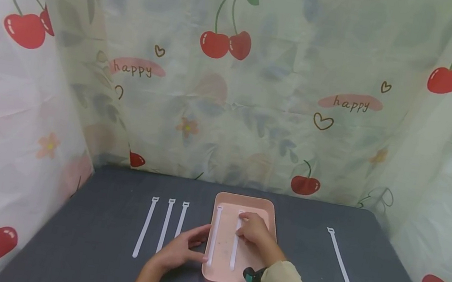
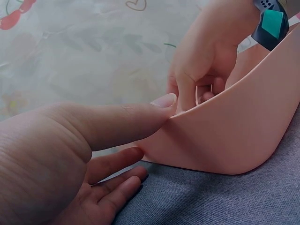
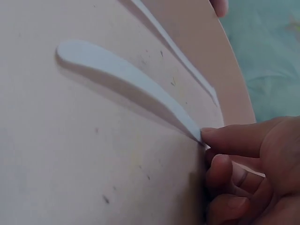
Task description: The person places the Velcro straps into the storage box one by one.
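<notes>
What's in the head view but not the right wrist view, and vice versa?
Head only: three straps on the table left of the tray, a fourth strap to its right, and printed cherries. Right wrist only: the pinched strap visibly bowing off the tray floor. Both show the tray, that strap, another strap beside it and the right hand.

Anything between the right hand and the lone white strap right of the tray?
The right wall of the pink tray: the right hand is inside it, pinching another white strap. Past that wall, nothing visible blocks the lone strap.
</notes>
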Tool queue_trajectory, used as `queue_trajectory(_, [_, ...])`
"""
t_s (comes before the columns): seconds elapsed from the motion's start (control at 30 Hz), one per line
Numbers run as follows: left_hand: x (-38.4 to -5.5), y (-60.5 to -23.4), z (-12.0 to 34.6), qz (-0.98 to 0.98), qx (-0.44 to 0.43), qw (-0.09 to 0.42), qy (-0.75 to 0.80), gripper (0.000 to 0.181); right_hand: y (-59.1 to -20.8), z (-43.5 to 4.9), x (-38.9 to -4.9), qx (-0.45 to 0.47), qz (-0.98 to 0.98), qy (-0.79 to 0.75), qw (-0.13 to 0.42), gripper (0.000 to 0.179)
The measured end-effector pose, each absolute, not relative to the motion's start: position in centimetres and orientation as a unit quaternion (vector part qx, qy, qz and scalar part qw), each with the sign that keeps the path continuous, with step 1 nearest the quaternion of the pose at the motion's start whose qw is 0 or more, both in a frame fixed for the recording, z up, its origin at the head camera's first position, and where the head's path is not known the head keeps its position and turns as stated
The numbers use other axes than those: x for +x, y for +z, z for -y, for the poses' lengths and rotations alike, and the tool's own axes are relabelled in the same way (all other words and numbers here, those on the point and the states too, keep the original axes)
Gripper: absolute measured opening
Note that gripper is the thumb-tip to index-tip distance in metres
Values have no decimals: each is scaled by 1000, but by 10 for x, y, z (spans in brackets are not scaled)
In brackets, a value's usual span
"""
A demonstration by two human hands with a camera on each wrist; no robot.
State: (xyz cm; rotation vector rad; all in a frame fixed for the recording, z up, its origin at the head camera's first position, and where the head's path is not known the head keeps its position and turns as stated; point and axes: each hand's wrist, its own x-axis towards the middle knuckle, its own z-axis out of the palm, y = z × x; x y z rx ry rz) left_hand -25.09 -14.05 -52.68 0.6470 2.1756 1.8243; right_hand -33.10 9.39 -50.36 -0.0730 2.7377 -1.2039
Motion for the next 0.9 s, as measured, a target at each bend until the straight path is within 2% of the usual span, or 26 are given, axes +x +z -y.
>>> queue_trajectory(0.2, [-250, -523, 141, -745, 215, 118, 621, 82, -504, -84, -328, -43, -918, -390, 57, 52])
queue_trajectory(0.9, [-250, -526, 141, -739, 217, 120, 627, 82, -505, -65, -332, -64, -931, -351, 74, 52])
